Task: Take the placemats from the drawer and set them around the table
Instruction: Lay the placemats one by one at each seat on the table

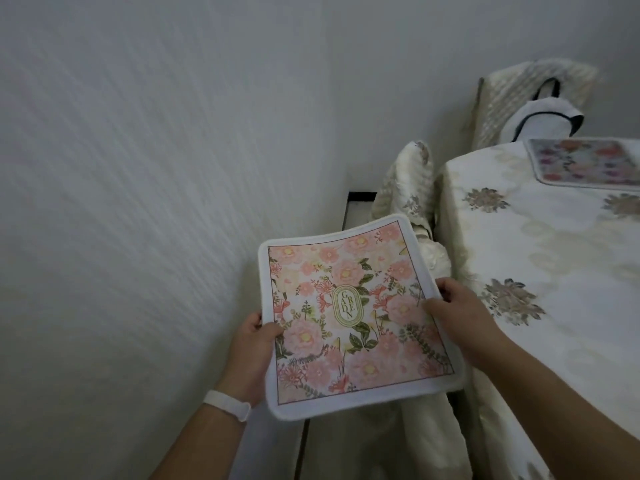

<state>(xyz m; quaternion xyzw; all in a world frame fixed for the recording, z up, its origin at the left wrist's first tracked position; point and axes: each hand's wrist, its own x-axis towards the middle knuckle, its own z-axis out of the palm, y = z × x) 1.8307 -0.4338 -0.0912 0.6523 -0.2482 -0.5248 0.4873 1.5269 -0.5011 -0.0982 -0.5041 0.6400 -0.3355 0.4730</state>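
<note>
I hold a pink floral placemat (353, 317) with a white border flat in front of me, over the gap between the wall and the table. My left hand (249, 355) grips its left edge, thumb on top. My right hand (453, 313) grips its right edge, also with the thumb on top. A second floral placemat (585, 161) lies on the table (540, 244) at its far right end. The table is covered by a cream cloth with grey flower motifs.
A white wall (156, 168) fills the left side. A chair in a cream cover (408, 188) stands tucked at the table's near side, just beyond the held placemat. Another covered chair (533, 95) with a white garment over it stands at the far end.
</note>
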